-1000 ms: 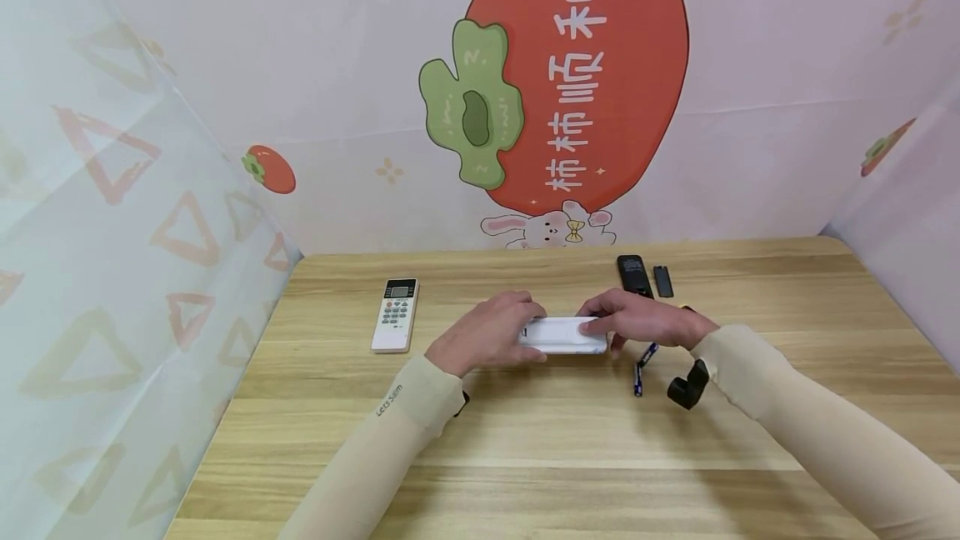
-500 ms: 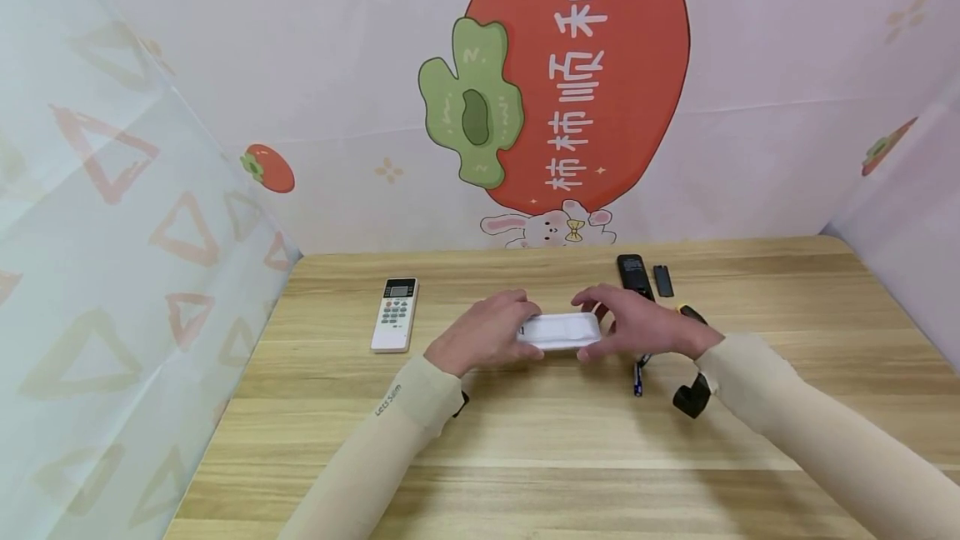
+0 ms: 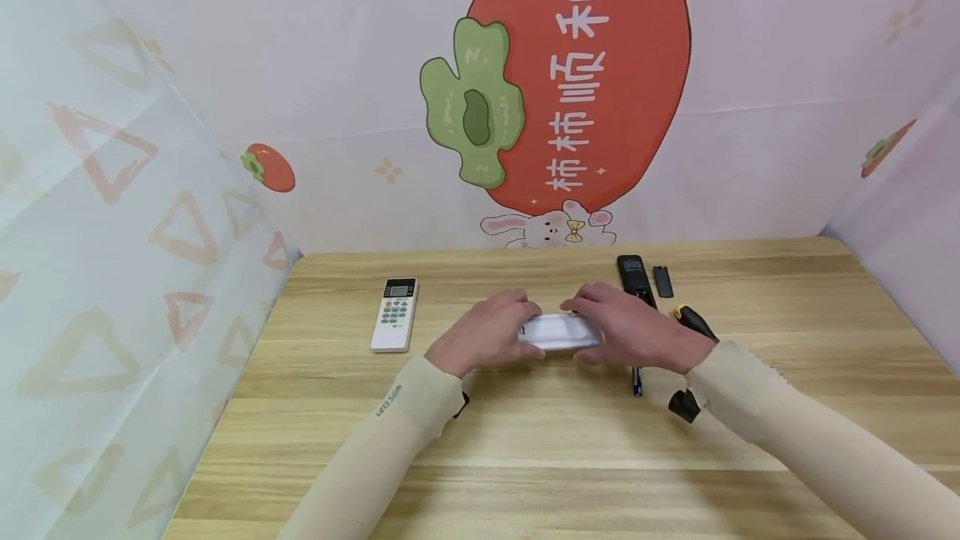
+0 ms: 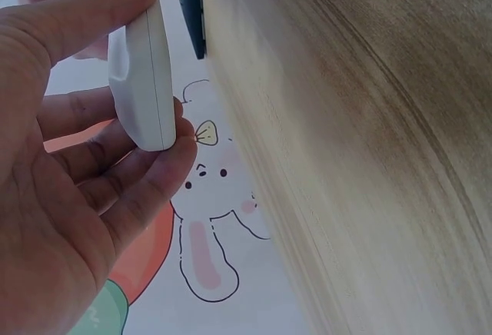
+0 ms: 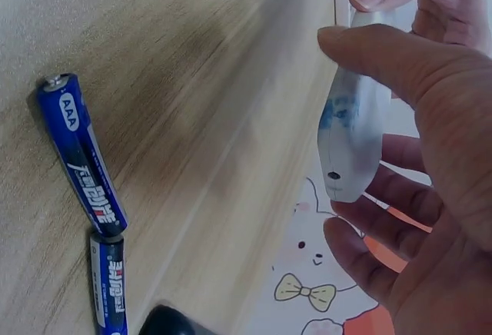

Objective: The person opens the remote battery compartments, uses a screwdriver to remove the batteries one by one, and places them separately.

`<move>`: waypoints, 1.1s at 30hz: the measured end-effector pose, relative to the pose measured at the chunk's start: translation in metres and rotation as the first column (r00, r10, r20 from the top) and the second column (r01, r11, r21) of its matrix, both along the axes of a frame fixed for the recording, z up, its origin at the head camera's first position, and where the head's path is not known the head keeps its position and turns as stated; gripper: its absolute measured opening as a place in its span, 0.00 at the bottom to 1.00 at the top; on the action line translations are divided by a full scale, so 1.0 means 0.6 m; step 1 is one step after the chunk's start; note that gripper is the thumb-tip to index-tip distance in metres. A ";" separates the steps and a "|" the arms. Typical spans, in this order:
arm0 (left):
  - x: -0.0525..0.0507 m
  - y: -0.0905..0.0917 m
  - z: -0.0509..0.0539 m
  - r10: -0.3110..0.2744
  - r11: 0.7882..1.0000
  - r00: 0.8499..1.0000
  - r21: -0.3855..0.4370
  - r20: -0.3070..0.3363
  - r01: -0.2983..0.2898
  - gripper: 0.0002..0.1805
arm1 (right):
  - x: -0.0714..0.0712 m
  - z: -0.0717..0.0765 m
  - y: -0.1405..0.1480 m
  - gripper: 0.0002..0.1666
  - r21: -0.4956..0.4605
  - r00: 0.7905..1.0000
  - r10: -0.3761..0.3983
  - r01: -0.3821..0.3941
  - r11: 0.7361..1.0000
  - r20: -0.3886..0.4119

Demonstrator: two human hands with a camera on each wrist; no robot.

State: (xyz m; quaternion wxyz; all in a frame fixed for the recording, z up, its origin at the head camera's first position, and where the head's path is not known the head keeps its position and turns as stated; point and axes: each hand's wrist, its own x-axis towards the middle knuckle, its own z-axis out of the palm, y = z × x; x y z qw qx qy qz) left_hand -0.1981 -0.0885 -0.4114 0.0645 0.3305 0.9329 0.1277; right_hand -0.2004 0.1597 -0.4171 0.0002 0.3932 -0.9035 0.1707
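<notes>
Between both hands a white remote control (image 3: 557,332) is held a little above the wooden table, lying crosswise. My left hand (image 3: 487,332) grips its left end, thumb on the near side and fingers on the far side, as the left wrist view also shows. At the other end my right hand (image 3: 637,327) holds it with thumb and fingers. That end of the remote (image 5: 350,147) has a small dark hole and blue marks in the right wrist view. Two blue AAA batteries, one upper (image 5: 83,154) and one lower (image 5: 109,281), lie end to end beside the right hand.
A second white remote control (image 3: 395,315) lies face up on the left of the table (image 3: 525,448). At the back right are a black remote (image 3: 633,273) and a small black cover (image 3: 663,282). A black-and-yellow handle (image 3: 693,321) lies behind the right wrist.
My right hand loosened from the white remote's top, showed spread fingers around its right end, and now has closed in on that end. The left hand keeps its grip.
</notes>
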 end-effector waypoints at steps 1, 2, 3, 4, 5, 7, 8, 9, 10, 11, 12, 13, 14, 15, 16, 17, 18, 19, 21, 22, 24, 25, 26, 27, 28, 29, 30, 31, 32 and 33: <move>0.000 0.000 0.000 -0.004 1.000 1.000 0.000 -0.003 0.004 0.29 | 0.000 -0.001 -0.001 0.38 0.002 1.000 0.007 -0.007 1.000 -0.015; 0.001 0.001 0.000 -0.007 1.000 1.000 0.001 -0.004 0.007 0.28 | -0.001 -0.002 -0.002 0.36 0.002 0.999 0.014 -0.014 1.000 -0.029; 0.001 0.001 0.000 -0.008 1.000 1.000 0.002 -0.006 0.008 0.28 | -0.001 -0.004 -0.003 0.35 0.001 0.999 0.022 -0.022 1.000 -0.041; 0.001 0.002 0.000 -0.007 1.000 1.000 0.005 -0.004 0.007 0.28 | -0.002 -0.004 -0.002 0.34 -0.003 0.998 0.030 -0.030 1.000 -0.050; 0.002 0.003 -0.001 -0.005 1.000 1.000 0.006 -0.002 0.005 0.29 | -0.002 -0.005 -0.002 0.33 -0.006 0.998 0.035 -0.036 0.999 -0.053; 0.001 0.004 -0.001 0.002 1.000 1.000 0.011 0.002 -0.002 0.29 | -0.003 -0.005 -0.001 0.32 -0.010 0.997 0.044 -0.045 0.999 -0.057; 0.001 0.005 -0.002 0.008 1.000 1.000 0.015 0.008 -0.008 0.29 | -0.004 -0.005 0.000 0.32 -0.010 0.997 0.048 -0.048 0.999 -0.058; 0.001 0.005 -0.002 0.014 1.000 1.000 0.020 0.015 -0.014 0.29 | -0.004 -0.005 0.001 0.32 -0.010 0.997 0.051 -0.052 0.999 -0.059; 0.001 0.005 -0.002 0.018 1.000 1.000 0.024 0.019 -0.019 0.30 | -0.005 -0.006 0.001 0.32 -0.009 0.997 0.054 -0.055 0.998 -0.061; 0.001 0.006 -0.001 0.022 0.999 0.999 0.028 0.023 -0.022 0.30 | -0.005 -0.006 0.002 0.32 -0.009 0.997 0.054 -0.055 0.998 -0.060; 0.001 0.006 -0.001 0.025 0.999 0.999 0.033 0.027 -0.026 0.30 | -0.005 -0.006 0.002 0.32 -0.008 0.997 0.055 -0.056 0.998 -0.061; 0.001 0.006 0.000 0.027 0.999 0.999 0.037 0.029 -0.028 0.30 | -0.005 -0.006 0.003 0.32 -0.007 0.997 0.055 -0.055 0.998 -0.061; 0.001 0.007 0.000 0.029 0.999 0.999 0.040 0.034 -0.031 0.29 | -0.005 -0.006 0.003 0.32 -0.006 0.997 0.055 -0.056 0.998 -0.061; 0.002 0.007 0.000 0.029 0.999 0.999 0.040 0.033 -0.031 0.29 | -0.005 -0.006 0.004 0.32 -0.005 0.997 0.055 -0.055 0.998 -0.059; 0.002 0.008 0.000 0.030 0.999 0.999 0.040 0.032 -0.031 0.29 | -0.005 -0.006 0.004 0.32 -0.006 0.997 0.055 -0.055 0.998 -0.056; 0.002 0.008 0.001 0.031 0.999 0.999 0.040 0.031 -0.032 0.29 | -0.005 -0.006 0.004 0.32 -0.007 0.997 0.054 -0.055 0.998 -0.053; 0.003 0.008 0.001 0.032 0.999 0.999 0.039 0.030 -0.033 0.29 | -0.005 -0.006 0.005 0.32 -0.008 0.997 0.054 -0.055 0.998 -0.052; 0.003 0.009 0.000 0.032 0.999 0.999 0.036 0.029 -0.034 0.29 | -0.005 -0.006 0.005 0.32 -0.010 0.997 0.054 -0.055 0.998 -0.051; 0.004 0.010 -0.001 0.033 0.999 0.999 0.032 0.022 -0.033 0.29 | -0.004 -0.006 0.006 0.32 -0.012 0.997 0.055 -0.056 0.998 -0.050; 0.004 0.011 -0.001 0.034 0.999 0.999 0.030 0.021 -0.035 0.29 | -0.004 -0.006 0.006 0.32 -0.013 0.997 0.055 -0.056 0.998 -0.049; 0.004 0.012 -0.002 0.036 0.999 0.999 0.027 0.020 -0.036 0.30 | -0.004 -0.007 0.006 0.32 -0.012 0.997 0.055 -0.056 0.998 -0.049; 0.004 0.012 -0.003 0.035 0.999 0.999 0.025 0.019 -0.036 0.30 | -0.003 -0.006 0.006 0.32 -0.011 0.998 0.053 -0.054 0.998 -0.046; 0.004 0.012 -0.003 0.034 0.999 0.999 0.024 0.018 -0.035 0.30 | -0.003 -0.007 0.007 0.32 -0.010 0.998 0.052 -0.053 0.999 -0.044; 0.004 0.012 -0.003 0.035 0.999 0.999 0.024 0.020 -0.035 0.30 | -0.003 -0.007 0.007 0.32 -0.010 0.998 0.051 -0.052 0.999 -0.040; 0.004 0.012 -0.004 0.036 0.999 0.999 0.031 0.028 -0.037 0.30 | -0.003 -0.007 0.007 0.32 -0.009 0.998 0.050 -0.050 0.999 -0.038; 0.003 0.011 -0.004 0.038 0.998 0.999 0.040 0.039 -0.040 0.30 | -0.003 -0.006 0.007 0.32 -0.009 0.998 0.049 -0.050 0.999 -0.035; 0.002 0.011 -0.004 0.041 0.998 0.998 0.050 0.051 -0.043 0.30 | -0.003 -0.006 0.007 0.33 -0.009 0.998 0.049 -0.049 0.999 -0.032; 0.001 0.010 -0.004 0.043 0.997 0.997 0.063 0.069 -0.047 0.30 | -0.003 -0.006 0.007 0.33 -0.009 0.998 0.050 -0.050 0.999 -0.029; 0.000 0.010 -0.004 0.047 0.995 0.994 0.082 0.097 -0.055 0.30 | -0.004 -0.006 0.007 0.33 -0.010 0.998 0.051 -0.051 0.999 -0.027; -0.002 0.009 -0.004 0.049 0.993 0.990 0.103 0.132 -0.063 0.30 | -0.004 -0.005 0.006 0.33 -0.010 0.998 0.052 -0.053 0.999 -0.026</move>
